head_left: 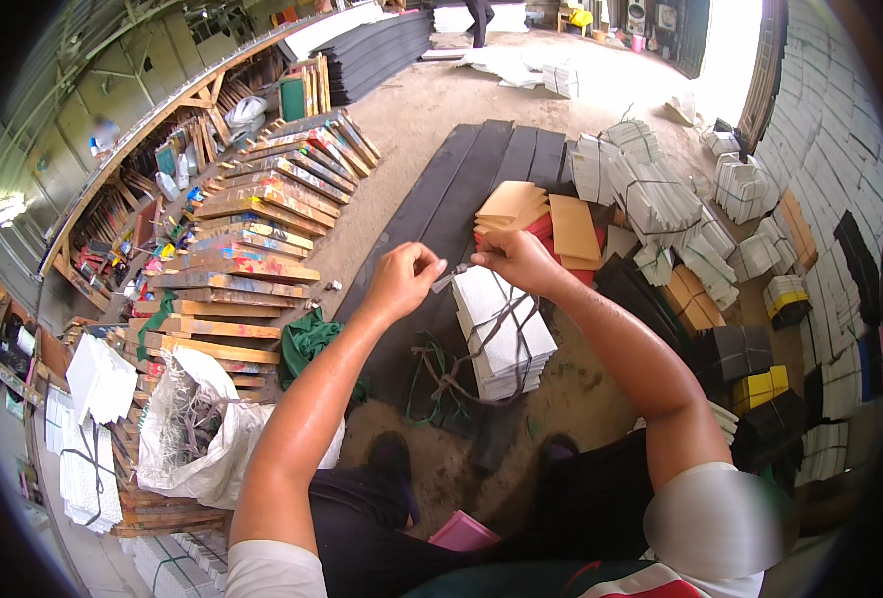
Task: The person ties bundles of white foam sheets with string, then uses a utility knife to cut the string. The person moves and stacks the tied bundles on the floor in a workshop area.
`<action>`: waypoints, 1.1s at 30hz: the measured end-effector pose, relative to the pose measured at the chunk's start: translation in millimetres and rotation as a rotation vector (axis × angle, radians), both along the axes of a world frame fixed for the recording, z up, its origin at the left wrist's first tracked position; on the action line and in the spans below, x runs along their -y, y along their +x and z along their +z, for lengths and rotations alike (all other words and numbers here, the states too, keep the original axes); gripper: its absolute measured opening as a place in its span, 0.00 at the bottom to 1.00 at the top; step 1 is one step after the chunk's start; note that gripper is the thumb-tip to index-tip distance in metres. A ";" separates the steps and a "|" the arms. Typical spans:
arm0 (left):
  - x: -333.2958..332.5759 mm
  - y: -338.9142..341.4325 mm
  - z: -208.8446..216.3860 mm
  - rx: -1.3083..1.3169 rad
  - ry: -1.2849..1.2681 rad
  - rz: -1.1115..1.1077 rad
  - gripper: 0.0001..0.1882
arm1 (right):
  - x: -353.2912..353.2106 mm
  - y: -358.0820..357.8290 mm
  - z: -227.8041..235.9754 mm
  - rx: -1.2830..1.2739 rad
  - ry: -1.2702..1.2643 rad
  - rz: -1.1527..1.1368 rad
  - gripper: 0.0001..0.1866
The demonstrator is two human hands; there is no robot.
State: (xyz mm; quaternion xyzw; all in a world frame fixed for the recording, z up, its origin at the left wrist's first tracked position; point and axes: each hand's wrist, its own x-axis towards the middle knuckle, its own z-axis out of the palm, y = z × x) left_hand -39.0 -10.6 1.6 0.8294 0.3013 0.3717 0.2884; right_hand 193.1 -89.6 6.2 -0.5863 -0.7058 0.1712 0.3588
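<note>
Here, the left fingers (427, 273) and right fingers (487, 255) pinch nearly closed — apparently on dark strap (461, 268).

Brown floor (411, 149) carries long black sheets (431, 214) laid lengthwise at centre. Strapped white stack (486, 294) noted at their near end. Tied white bundles (651, 194) lie right; crumpled green cloth (307, 344), left. Loose white sheets (501, 68) lie far.

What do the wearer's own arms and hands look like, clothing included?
The left hand and right hand are ungloved, with no watch visible at either wrist. The forearms are bare too. Short white sleeves cover the upper arms; the right one is partly blurred.
</note>
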 end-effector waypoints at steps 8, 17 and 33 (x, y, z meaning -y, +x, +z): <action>21.0 17.8 10.5 -0.019 -0.541 -0.280 0.27 | 14.0 -14.5 25.6 0.269 0.347 0.030 0.11; 75.5 -14.6 11.2 0.117 -0.816 -0.447 0.20 | 10.6 8.8 5.7 0.581 0.685 0.364 0.17; 59.6 1.3 -25.9 -0.040 0.044 -0.170 0.33 | 5.1 -42.4 24.4 -1.202 -0.129 -0.067 0.15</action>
